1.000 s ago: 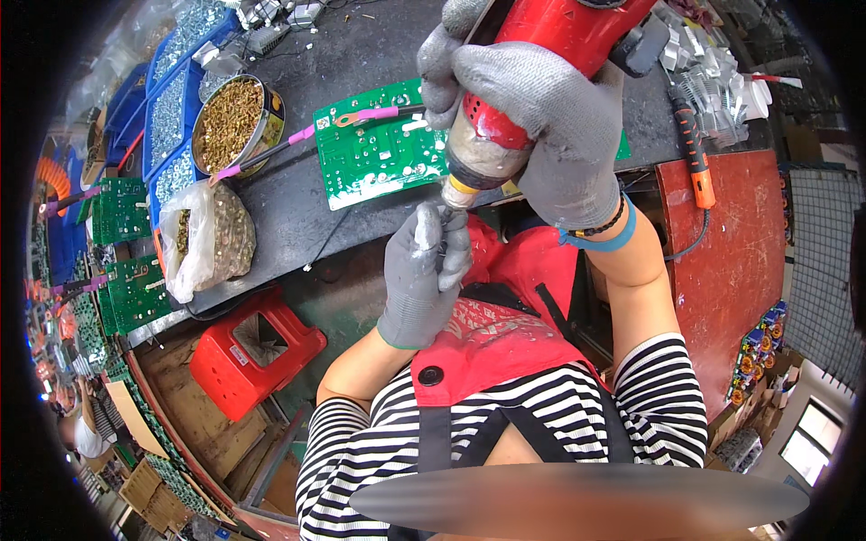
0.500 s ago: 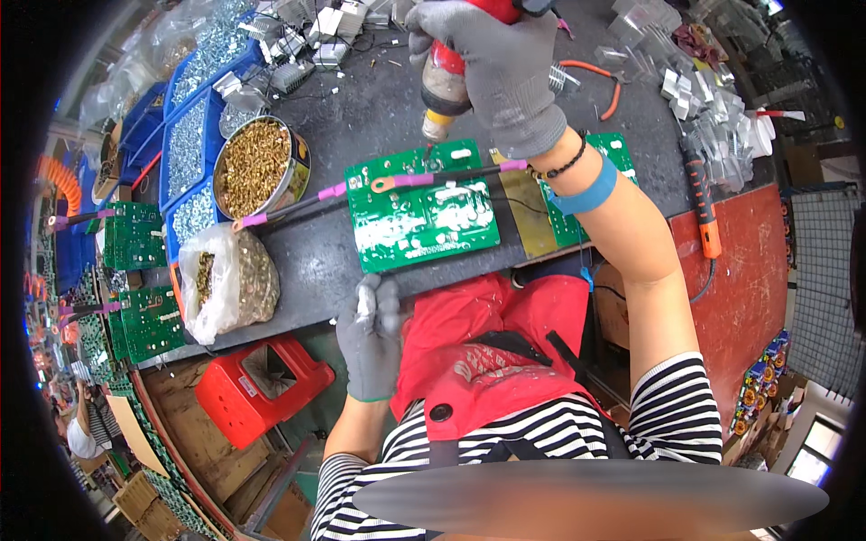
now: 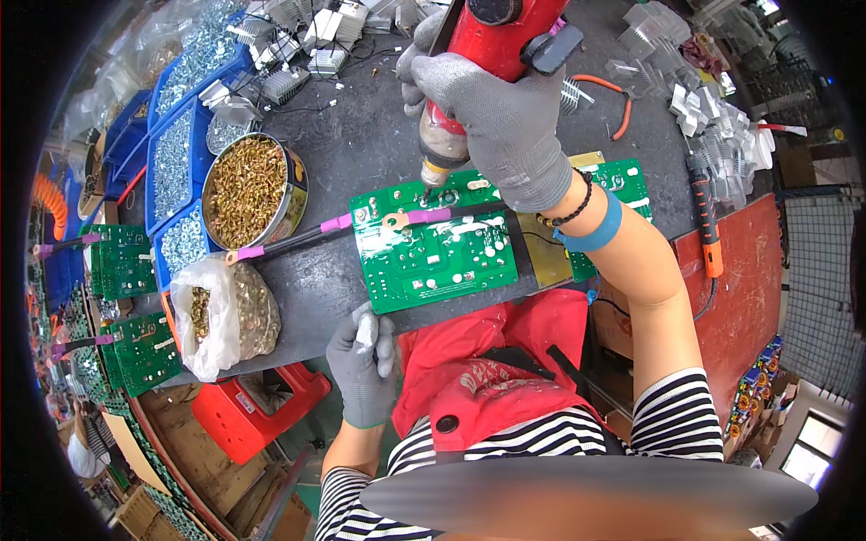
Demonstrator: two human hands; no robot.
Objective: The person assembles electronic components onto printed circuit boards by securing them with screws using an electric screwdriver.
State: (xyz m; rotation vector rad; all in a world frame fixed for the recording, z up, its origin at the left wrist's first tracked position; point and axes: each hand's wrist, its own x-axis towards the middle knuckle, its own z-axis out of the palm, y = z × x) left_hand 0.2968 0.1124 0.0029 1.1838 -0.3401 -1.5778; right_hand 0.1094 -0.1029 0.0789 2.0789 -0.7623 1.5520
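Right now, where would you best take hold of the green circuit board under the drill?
Probably by its near edge, coming from the person's side. That edge of the green circuit board is straight and unobstructed, close to the gloved left hand; the red power drill and a purple-sleeved cable crowd its far part.

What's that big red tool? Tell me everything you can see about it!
The red power tool looks like a drill or screwdriver. Its shiny red body seems plastic, with black parts; its scuffed, pale nose has a yellow band and a metal tip. The gloved right hand grips it. It points nose-down at the far part of a green circuit board, but whether it touches is hard to tell. The picture's top edge cuts it off.
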